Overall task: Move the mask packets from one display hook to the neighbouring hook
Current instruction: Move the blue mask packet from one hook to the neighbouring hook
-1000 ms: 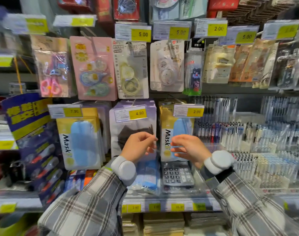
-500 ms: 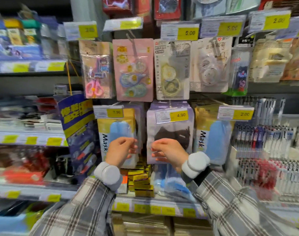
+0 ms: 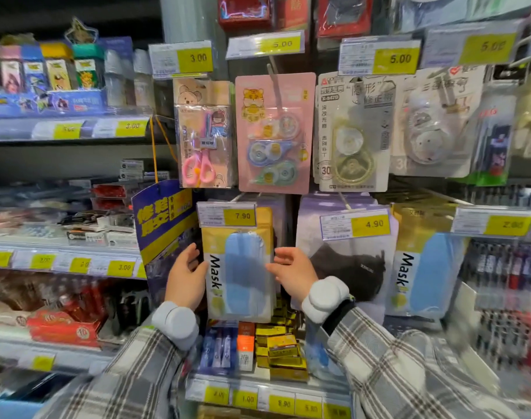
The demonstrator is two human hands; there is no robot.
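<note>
Both hands have shifted leftward along the rack, my right one coming off the grey mask packets (image 3: pixel 346 261). My left hand (image 3: pixel 185 278) now lies open against the 9 o'clock edge of the yellow mask packets (image 3: pixel 238 267), fingers straight. My right hand (image 3: pixel 294 273) sits at their 3 o'clock edge, fingers spread and loose. The yellow packets hang under the 7.90 price tag (image 3: pixel 226 214) at their 12 o'clock. The grey ones hang on the neighbouring hook at 3 o'clock.
</note>
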